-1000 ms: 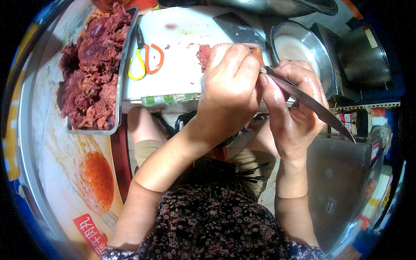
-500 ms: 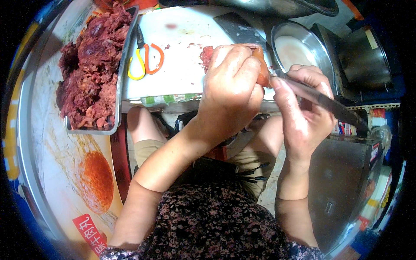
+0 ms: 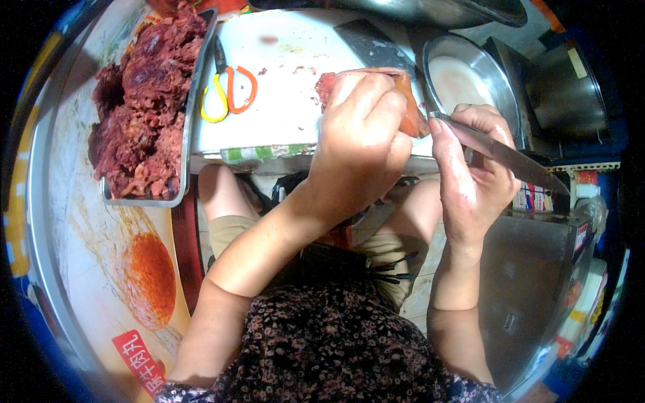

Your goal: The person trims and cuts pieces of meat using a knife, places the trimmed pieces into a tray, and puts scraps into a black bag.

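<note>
My left hand (image 3: 366, 134) is closed over a piece of raw meat (image 3: 407, 101). An orange-brown, smooth part of it sticks out on the right, and a pink ragged bit shows on the left; the middle is hidden by my fingers. My right hand (image 3: 476, 161) grips a knife (image 3: 500, 149). Its grey blade slants down to the right, away from the meat, and my thumb lies along its near end. Both hands hover over the near right edge of a white cutting board (image 3: 289, 87). A small gap separates the right thumb from the meat.
A metal tray (image 3: 176, 200) heaped with dark red meat (image 3: 144, 101) stands at the left. Scissors (image 3: 228, 94) with yellow and orange handles lie on the board. Farther back are a dark flat blade (image 3: 369, 43) and a steel bowl (image 3: 463, 50). A steel cabinet (image 3: 517, 269) stands right.
My right hand and the knife have drawn slightly right, away from the meat, opening a small gap. The left hand stays closed on the meat, almost still.
</note>
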Demonstrator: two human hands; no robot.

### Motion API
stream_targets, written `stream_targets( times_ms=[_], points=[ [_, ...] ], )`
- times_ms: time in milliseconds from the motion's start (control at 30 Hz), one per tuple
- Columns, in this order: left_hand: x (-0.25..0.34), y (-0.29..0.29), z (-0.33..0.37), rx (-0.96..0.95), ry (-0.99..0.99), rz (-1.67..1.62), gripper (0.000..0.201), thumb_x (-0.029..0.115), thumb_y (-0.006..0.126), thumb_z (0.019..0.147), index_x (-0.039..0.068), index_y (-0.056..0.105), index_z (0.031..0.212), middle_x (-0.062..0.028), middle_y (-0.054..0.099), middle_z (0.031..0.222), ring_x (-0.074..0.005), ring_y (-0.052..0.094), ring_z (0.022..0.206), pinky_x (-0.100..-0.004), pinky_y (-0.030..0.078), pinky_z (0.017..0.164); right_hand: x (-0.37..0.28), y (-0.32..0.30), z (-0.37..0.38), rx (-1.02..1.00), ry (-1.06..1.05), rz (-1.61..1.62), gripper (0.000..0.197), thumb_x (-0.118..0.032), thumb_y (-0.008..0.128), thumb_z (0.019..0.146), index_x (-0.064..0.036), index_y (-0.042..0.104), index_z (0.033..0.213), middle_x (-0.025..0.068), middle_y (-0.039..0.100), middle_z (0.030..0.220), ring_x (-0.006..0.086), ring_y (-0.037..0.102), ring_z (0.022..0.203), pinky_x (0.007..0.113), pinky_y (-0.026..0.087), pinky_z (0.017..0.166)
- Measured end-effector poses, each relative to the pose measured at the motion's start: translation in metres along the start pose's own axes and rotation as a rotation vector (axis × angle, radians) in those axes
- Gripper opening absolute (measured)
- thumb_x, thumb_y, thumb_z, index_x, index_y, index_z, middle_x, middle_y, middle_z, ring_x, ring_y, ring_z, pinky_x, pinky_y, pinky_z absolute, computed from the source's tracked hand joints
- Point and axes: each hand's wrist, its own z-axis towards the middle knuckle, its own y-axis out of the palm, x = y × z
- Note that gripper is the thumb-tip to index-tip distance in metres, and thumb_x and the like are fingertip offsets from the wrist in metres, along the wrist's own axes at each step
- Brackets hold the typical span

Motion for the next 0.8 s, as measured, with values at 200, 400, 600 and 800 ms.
stream_targets(
  times_ms=[200, 400, 600, 800],
  points=[
    [0.003, 0.001, 0.003, 0.016, -0.007, 0.034, 0.026, 0.002, 0.070, 0.064, -0.002, 0.061, 0.088, -0.0177, 0.063, 0.091, -0.0371, 0.061, 0.085, -0.0430, 0.051, 0.078, -0.013, 0.009, 0.008, -0.078, -0.228, -0.012, 0.021, 0.008, 0.073, 0.074, 0.0024, 0.061, 0.091, 0.0143, 0.061, 0.081, 0.0306, 0.062, 0.074, 0.038, 0.053, 0.067],
    [0.003, -0.001, 0.000, 0.000, 0.015, 0.069, 0.026, 0.001, 0.068, 0.064, -0.003, 0.061, 0.089, -0.0178, 0.063, 0.093, -0.0371, 0.060, 0.086, -0.0432, 0.051, 0.078, -0.007, 0.008, 0.006, -0.048, -0.172, -0.050, 0.018, 0.009, 0.070, 0.075, 0.0019, 0.060, 0.088, 0.0145, 0.061, 0.081, 0.0294, 0.062, 0.072, 0.037, 0.052, 0.066],
    [-0.001, -0.002, -0.001, -0.005, 0.007, 0.030, 0.026, 0.001, 0.068, 0.064, -0.002, 0.061, 0.089, -0.0178, 0.063, 0.092, -0.0366, 0.060, 0.086, -0.0434, 0.050, 0.077, -0.006, 0.002, 0.001, -0.005, 0.032, 0.032, 0.018, 0.004, 0.074, 0.075, 0.0018, 0.061, 0.087, 0.0133, 0.062, 0.081, 0.0275, 0.062, 0.074, 0.034, 0.051, 0.069],
    [-0.001, 0.003, 0.000, 0.047, 0.022, 0.050, 0.027, 0.000, 0.068, 0.062, -0.002, 0.060, 0.088, -0.0175, 0.062, 0.089, -0.0360, 0.060, 0.083, -0.0425, 0.050, 0.076, -0.013, 0.013, 0.008, -0.077, -0.208, -0.035, 0.014, 0.003, 0.071, 0.077, 0.0014, 0.061, 0.086, 0.0144, 0.062, 0.082, 0.0291, 0.062, 0.074, 0.036, 0.052, 0.067]
  ],
)
